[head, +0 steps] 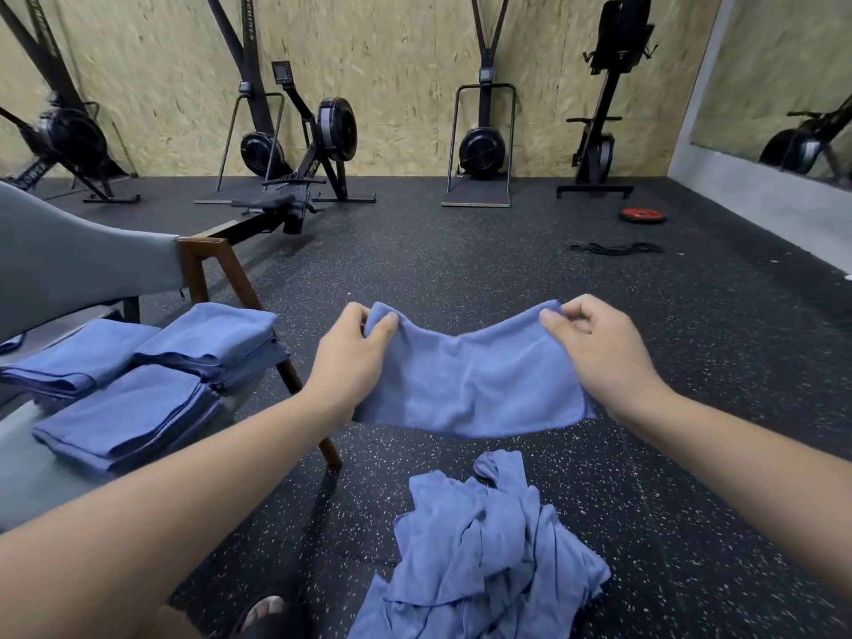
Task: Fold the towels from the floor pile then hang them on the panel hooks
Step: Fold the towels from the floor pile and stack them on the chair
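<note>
Towel (475, 385) stretched between left hand (355, 357), right hand (594, 348)

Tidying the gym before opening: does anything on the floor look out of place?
A red weight plate and a black band lie loose on the floor at far right; unfolded blue towels sit crumpled in a heap.

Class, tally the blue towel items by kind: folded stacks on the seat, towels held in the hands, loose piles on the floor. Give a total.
Folded stacks: 3
Held towel: 1
Floor pile: 1
Total: 5
</note>
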A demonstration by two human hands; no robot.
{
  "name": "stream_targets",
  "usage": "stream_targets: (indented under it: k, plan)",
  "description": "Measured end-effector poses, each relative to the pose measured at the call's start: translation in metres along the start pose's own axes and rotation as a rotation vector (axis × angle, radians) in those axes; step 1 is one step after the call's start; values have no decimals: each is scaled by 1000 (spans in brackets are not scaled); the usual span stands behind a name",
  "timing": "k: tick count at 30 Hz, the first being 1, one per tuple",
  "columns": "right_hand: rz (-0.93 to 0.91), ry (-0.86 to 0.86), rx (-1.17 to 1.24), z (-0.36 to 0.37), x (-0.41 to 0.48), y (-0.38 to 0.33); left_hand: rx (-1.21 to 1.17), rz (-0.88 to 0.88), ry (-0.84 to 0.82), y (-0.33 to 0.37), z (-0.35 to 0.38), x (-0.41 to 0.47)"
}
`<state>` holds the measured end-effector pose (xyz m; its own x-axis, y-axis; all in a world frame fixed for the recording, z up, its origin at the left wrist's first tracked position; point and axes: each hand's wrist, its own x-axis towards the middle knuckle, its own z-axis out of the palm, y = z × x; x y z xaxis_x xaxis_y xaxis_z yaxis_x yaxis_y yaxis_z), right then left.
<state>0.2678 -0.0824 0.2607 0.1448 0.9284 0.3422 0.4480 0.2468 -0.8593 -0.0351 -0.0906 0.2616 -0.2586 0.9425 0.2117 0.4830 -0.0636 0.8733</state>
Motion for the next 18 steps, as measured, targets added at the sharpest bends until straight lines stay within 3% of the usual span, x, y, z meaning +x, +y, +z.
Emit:
stream_targets:
  k: [10, 15, 18]
  plan:
    - [101, -304, 186, 40, -41, -37, 58, 149, -250, 30, 30, -40]
    - [65, -349, 180, 43, -51, -53, -30, 181, -286, 40, 32, -48]
    - [108, -431, 319, 39, -53, -56, -20, 197, -288, 39, 25, -47]
